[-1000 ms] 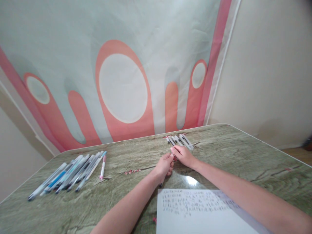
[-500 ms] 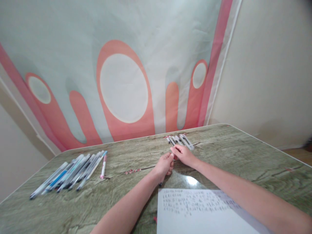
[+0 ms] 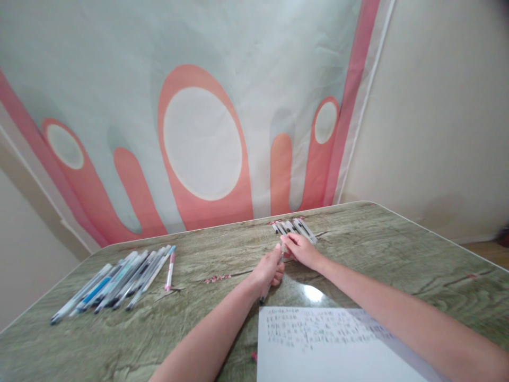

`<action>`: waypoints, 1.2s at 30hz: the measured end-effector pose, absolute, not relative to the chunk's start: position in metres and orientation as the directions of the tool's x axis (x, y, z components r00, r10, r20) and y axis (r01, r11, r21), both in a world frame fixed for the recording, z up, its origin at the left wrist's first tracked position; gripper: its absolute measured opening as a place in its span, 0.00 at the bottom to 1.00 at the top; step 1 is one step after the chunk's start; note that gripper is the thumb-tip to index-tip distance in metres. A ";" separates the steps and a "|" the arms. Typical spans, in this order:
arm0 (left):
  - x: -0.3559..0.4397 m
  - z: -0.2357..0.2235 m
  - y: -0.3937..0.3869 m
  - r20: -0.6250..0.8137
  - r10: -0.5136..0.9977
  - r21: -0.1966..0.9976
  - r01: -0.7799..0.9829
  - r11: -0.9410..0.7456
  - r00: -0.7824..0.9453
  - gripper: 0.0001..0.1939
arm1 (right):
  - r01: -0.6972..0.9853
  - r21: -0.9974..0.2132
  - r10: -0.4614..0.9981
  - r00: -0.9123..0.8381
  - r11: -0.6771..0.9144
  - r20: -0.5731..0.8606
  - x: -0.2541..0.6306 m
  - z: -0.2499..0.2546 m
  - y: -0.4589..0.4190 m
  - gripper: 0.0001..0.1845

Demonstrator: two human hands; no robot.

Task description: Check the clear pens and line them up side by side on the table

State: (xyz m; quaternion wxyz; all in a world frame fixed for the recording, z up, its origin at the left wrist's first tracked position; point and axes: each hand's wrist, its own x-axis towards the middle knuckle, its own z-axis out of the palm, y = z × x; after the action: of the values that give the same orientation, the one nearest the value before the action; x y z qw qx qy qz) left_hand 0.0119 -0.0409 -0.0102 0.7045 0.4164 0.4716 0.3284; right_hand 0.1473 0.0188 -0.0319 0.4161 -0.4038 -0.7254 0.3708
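Observation:
My left hand point(image 3: 269, 271) is closed around a slim pen point(image 3: 262, 301), whose dark end pokes out below the fist near the paper. Beside it, my right hand point(image 3: 301, 249) pinches at the upper end of that pen, where a clear, thin part shows between the two hands. Fingers cover most of the pen, so I cannot tell whether a cap or another piece is in the right fingertips. Just behind the right hand lie several pens and caps point(image 3: 304, 229). A handwritten white sheet point(image 3: 302, 361) lies below both hands.
Several pens point(image 3: 115, 284) lie in a slanting row on the left of the wood-patterned table point(image 3: 207, 329). A pink and white pen point(image 3: 170, 270) lies at the row's right end. A printed cloth point(image 3: 202, 143) hangs behind the table's back edge.
My right fingertips have moved slightly up and away from my left fist, and the gap between them shows a clear part. A little more of the pen's dark lower end shows.

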 end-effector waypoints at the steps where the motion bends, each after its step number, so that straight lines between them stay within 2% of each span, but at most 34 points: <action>1: 0.011 -0.011 -0.040 -0.404 0.848 0.886 -0.085 0.456 0.344 0.25 | 0.270 -0.890 0.908 -0.311 0.368 0.282 0.148 -0.033 0.022 0.21; 4: 0.010 -0.015 -0.037 -0.399 0.846 0.870 -0.146 0.472 0.353 0.23 | 0.265 -0.919 0.946 -0.221 0.293 0.237 0.154 -0.036 0.034 0.21; 7: 0.009 -0.018 -0.036 -0.360 0.874 0.867 -0.230 0.443 0.325 0.17 | 0.294 -0.910 0.953 -0.165 0.294 0.255 0.161 -0.036 0.047 0.20; 10: 0.009 -0.021 -0.034 -0.319 0.910 0.863 -0.316 0.394 0.265 0.12 | 0.337 -0.888 0.946 -0.199 0.313 0.258 0.163 -0.034 0.060 0.15; 15: 0.010 -0.024 -0.031 -0.257 0.937 0.842 -0.420 0.338 0.238 0.09 | 0.453 -0.804 0.910 -0.331 0.386 0.250 0.150 -0.026 0.084 0.08; 23: 0.009 -0.027 -0.030 -0.259 0.937 0.840 -0.424 0.338 0.233 0.09 | 0.591 -0.619 0.812 -0.566 0.518 0.139 0.106 -0.004 0.133 0.09; 29: 0.009 -0.028 -0.030 -0.249 0.940 0.852 -0.409 0.328 0.234 0.09 | 0.684 -0.505 0.816 -0.573 0.526 0.073 0.086 -0.013 0.149 0.11; 36: 0.009 -0.029 -0.029 -0.244 0.937 0.852 -0.405 0.331 0.252 0.10 | 0.732 -0.404 0.821 -0.564 0.549 0.094 0.084 -0.015 0.149 0.10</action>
State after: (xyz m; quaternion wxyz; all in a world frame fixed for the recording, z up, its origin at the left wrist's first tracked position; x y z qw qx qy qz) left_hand 0.0085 -0.0290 -0.0288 0.7151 0.3385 0.3924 0.4690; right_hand 0.0838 0.1485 -0.0147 0.1374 -0.4464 -0.8693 0.1619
